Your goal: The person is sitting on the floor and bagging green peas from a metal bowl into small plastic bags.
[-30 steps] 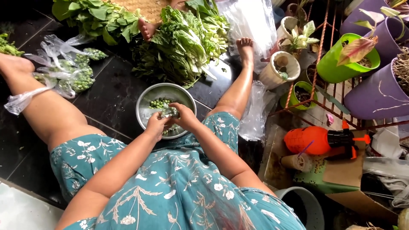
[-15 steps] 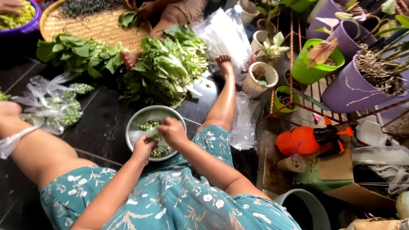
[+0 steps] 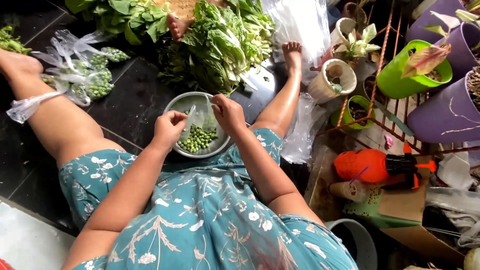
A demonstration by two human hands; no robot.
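Note:
I sit on a dark floor with my legs spread, wearing a teal flowered dress. Between my legs stands a round steel bowl (image 3: 176, 107). Over it my left hand (image 3: 169, 129) and my right hand (image 3: 227, 113) pinch the two top edges of a small clear plastic bag (image 3: 200, 122). The bag hangs inside the bowl and holds green peas (image 3: 198, 139).
A heap of leafy greens (image 3: 220, 45) lies beyond the bowl. Several filled clear bags of peas (image 3: 90, 75) lie at the left by my leg. Loose plastic bags (image 3: 302, 25), potted plants (image 3: 420, 70), an orange spray bottle (image 3: 375, 165) and a grey bucket (image 3: 352, 242) crowd the right.
Both hands were down in the bowl; now they are raised, holding a clear bag with peas open between them. The view has shifted slightly.

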